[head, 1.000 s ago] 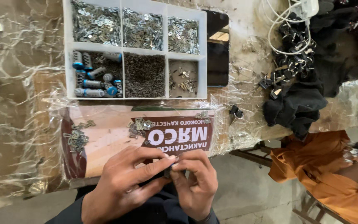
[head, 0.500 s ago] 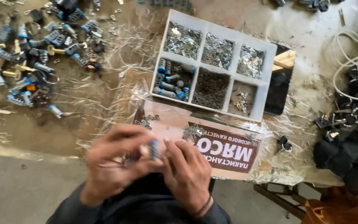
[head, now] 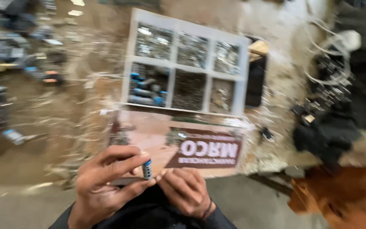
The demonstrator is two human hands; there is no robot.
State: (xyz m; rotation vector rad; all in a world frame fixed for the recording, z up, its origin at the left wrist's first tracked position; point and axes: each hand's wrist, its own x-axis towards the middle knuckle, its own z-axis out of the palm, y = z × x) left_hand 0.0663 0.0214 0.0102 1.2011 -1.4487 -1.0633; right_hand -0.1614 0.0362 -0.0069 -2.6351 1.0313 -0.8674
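Observation:
My left hand [head: 106, 182] pinches a small grey cylinder with a blue tip [head: 147, 168] between thumb and fingers, low in the head view. My right hand [head: 185, 191] is curled beside it, fingertips close to the cylinder's lower end; whether it holds anything is hidden. Both hands hover over the near edge of a flat pink-and-brown printed cardboard sheet [head: 208, 144]. Beyond it sits a white compartment tray [head: 243, 80] with small metal parts and several blue-tipped cylinders [head: 147, 91].
A heap of blue and grey parts [head: 5, 85] lies at the left on a plastic-covered bench. Black clips and white cable [head: 331, 80] sit at the right, with black cloth [head: 327, 135] and an orange cloth [head: 339, 199] below.
The view has swung back to the right and is blurred. My hands stay together low in the frame, and the blue-tipped cylinder now stands out clearly in the left hand.

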